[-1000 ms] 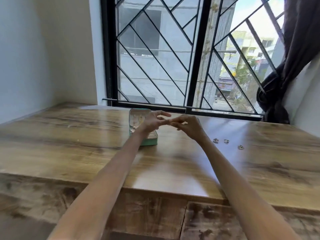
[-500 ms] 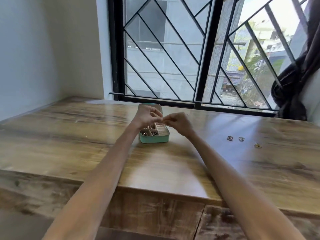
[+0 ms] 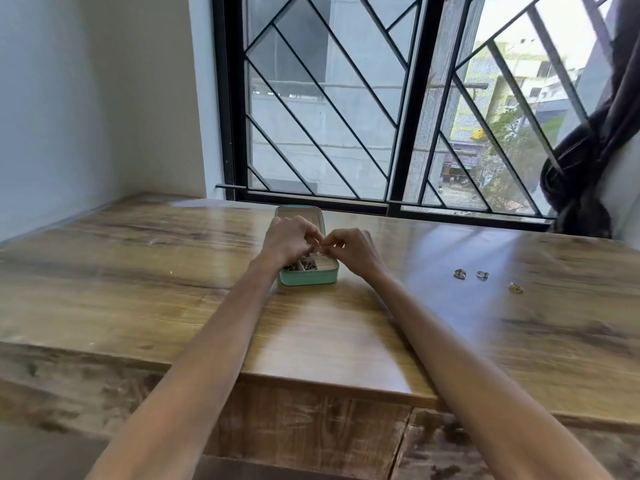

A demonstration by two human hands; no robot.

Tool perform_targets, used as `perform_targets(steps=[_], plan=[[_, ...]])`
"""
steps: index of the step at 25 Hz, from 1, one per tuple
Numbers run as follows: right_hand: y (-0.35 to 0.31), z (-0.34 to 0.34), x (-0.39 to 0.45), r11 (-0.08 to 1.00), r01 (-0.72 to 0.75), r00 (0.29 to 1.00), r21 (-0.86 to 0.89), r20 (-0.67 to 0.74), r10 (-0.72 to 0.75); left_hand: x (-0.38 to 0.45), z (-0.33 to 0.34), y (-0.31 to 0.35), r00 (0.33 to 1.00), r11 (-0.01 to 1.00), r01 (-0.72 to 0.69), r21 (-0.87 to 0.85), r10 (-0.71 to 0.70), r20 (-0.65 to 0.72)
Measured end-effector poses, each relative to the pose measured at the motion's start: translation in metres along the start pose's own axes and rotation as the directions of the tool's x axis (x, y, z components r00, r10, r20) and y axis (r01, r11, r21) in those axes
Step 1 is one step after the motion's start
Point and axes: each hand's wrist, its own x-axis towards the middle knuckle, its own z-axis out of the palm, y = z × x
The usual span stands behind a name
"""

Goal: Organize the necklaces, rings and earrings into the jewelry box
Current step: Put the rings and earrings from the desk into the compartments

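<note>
Pinching a tiny ring [image 3: 319, 251] together, the left hand [image 3: 290, 241] and right hand [image 3: 353, 250] are meeting fingertip to fingertip over the open green jewelry box [image 3: 308, 277]. Three small pieces [image 3: 481, 275] are lying far right on the wooden table [image 3: 138, 271].

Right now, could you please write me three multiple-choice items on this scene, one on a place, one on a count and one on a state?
1. Where do the loose pieces lie relative to the jewelry box?
A. to its right
B. to its left
C. on its lid

2. How many loose pieces lie on the table?
A. one
B. three
C. six

3. What state is the jewelry box in?
A. shut
B. open
C. upside down

Answers: 1 A, they sit on bare wood right of the box. 2 B, three small pieces show there. 3 B, the lid is raised and compartments show below the left hand and right hand.
</note>
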Motion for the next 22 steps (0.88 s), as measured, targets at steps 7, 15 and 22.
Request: perform_targets(steps=[7,15,22], plan=[[-0.003,-0.004,0.001,0.997,0.051,0.996,-0.053,0.076,-0.047,-0.003,0.000,0.005,0.999,0.992,-0.043,0.122,0.044,-0.004],[-0.002,-0.006,-0.003,0.987,0.105,0.991,-0.123,0.095,-0.094,-0.007,-0.004,0.008,0.999,0.964,-0.046,0.261,0.051,-0.013],[-0.007,-0.009,-0.009,0.987,0.070,0.989,-0.146,0.142,-0.049,-0.006,-0.001,0.007,0.999,0.951,-0.043,0.305,0.035,0.032]])
